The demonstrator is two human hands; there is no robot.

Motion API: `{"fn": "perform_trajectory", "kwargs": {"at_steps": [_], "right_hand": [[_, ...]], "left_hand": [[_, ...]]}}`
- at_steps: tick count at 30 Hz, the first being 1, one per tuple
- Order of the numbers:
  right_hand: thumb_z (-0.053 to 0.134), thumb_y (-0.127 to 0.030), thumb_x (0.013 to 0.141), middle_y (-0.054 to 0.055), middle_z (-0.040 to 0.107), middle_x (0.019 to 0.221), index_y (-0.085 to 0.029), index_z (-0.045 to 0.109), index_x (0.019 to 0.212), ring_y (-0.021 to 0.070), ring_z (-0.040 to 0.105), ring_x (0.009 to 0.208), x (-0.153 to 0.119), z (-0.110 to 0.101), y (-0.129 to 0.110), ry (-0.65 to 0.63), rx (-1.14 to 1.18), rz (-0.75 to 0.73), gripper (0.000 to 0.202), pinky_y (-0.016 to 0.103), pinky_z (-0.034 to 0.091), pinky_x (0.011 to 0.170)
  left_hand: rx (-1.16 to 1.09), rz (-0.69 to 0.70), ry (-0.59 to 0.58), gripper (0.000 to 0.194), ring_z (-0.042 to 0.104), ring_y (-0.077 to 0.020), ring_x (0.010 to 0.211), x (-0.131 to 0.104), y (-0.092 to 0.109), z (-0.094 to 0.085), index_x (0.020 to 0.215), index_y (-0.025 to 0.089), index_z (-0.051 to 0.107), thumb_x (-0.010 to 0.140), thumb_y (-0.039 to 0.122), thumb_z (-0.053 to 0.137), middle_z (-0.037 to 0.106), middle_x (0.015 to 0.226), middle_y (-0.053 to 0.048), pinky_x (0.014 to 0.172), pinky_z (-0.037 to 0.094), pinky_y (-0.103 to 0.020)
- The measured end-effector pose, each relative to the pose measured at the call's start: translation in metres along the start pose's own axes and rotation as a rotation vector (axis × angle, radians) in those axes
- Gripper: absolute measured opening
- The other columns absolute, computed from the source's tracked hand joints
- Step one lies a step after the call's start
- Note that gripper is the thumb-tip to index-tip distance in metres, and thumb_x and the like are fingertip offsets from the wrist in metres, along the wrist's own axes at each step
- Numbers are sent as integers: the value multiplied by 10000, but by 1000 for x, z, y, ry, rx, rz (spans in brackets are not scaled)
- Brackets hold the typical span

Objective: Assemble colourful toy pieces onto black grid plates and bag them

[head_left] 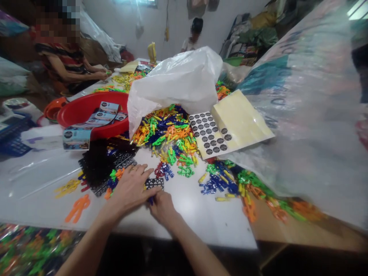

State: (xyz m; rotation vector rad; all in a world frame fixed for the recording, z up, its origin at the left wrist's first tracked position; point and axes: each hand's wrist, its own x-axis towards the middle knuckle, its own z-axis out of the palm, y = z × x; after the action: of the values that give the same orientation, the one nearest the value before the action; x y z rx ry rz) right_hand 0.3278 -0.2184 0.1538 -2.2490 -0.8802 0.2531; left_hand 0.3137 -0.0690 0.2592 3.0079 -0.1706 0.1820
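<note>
My left hand [133,188] lies over a small black perforated plate [155,184] on the white table, its fingers stretched out and the thumb reaching right across the plate's near edge. Right beside that thumb, my right hand [164,209] is closed, fingers curled. A small blue plastic piece [150,200] peeks out at its fingertips, mostly covered. Left of my hands lies a stack of black plates [99,168], with orange, green and blue plastic figures [117,175] against it. Just beyond the perforated plate are dark red and blue plastic figures [164,170].
A large heap of coloured plastic figures [169,130] spills from a white bag [178,80]. Sticker sheets [209,132] lie right of it. A red basin [77,111] holds printed cards. More figures [220,180] lie near the right edge beside a big plastic sack [316,153]. Two people sit beyond.
</note>
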Motion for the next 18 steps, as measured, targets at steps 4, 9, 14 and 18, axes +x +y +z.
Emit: {"fn": "perform_trajectory", "kwargs": {"at_steps": [4, 9, 14, 18], "right_hand": [[514, -179, 773, 55, 682, 950, -201, 604, 1029, 212, 637, 859, 4, -8, -6, -58, -90, 3, 272, 280, 472, 745], [463, -129, 787, 93, 689, 938, -155, 619, 1000, 227, 644, 817, 11, -5, -25, -147, -251, -54, 265, 299, 467, 682], [538, -231, 835, 17, 704, 844, -207, 651, 982, 172, 636, 710, 27, -59, 7, -209, -15, -57, 187, 240, 450, 621], [522, -296, 898, 101, 689, 982, -157, 559, 1156, 216, 648, 852, 88, -138, 57, 168, -256, 365, 295, 280, 463, 701]], "left_hand": [[-38, 58, 4, 638, 516, -316, 1161, -3, 1, 1, 1222, 210, 589, 776, 660, 519, 575, 1277, -141, 1029, 332, -505], [43, 43, 32, 517, 519, -345, 1150, -3, -2, 7, 1202, 183, 599, 804, 509, 547, 577, 1256, -166, 1010, 344, -527], [69, 70, 5, 390, 531, -329, 1126, -6, -4, 6, 1174, 212, 608, 823, 360, 529, 590, 1222, -134, 997, 360, -523], [71, 63, -3, 414, 530, -319, 1119, -3, 0, 5, 1183, 209, 597, 818, 397, 548, 602, 1194, -123, 1008, 357, -515]]}}
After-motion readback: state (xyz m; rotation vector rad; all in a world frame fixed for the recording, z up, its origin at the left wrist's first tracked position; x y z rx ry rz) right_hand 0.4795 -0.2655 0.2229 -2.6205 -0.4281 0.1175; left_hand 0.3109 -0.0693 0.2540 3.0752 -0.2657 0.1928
